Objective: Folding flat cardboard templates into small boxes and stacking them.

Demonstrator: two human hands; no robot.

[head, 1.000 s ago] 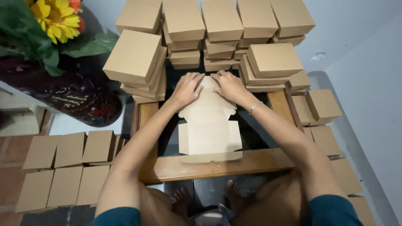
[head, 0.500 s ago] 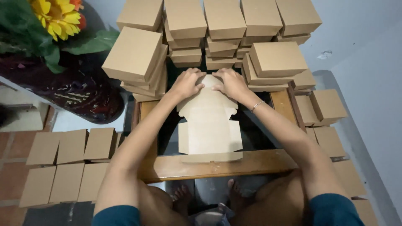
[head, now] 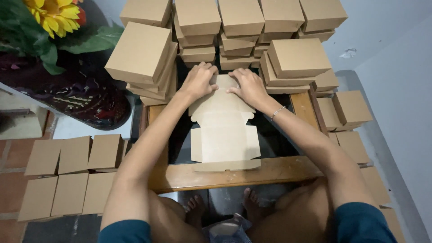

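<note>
Brown kraft cardboard, a flat box blank (head: 223,130), lies unfolded on the glass-topped table (head: 234,173), its near edge overlapping the wooden front rail. The left hand (head: 198,81) and right hand (head: 248,86) both press on the blank's far flap, fingers (head: 210,72) curled down over its edge, gripping nothing else. Stacks of finished boxes (head: 148,58) crowd close on 3 sides, the left stack leaning over the left wrist. More flat boxes (head: 72,173) lie on the floor. Judging from this, a sideways nudge of either forearm could topple the tilted stack, and uneven pressure from the 2 hands could crease the flap crookedly.
</note>
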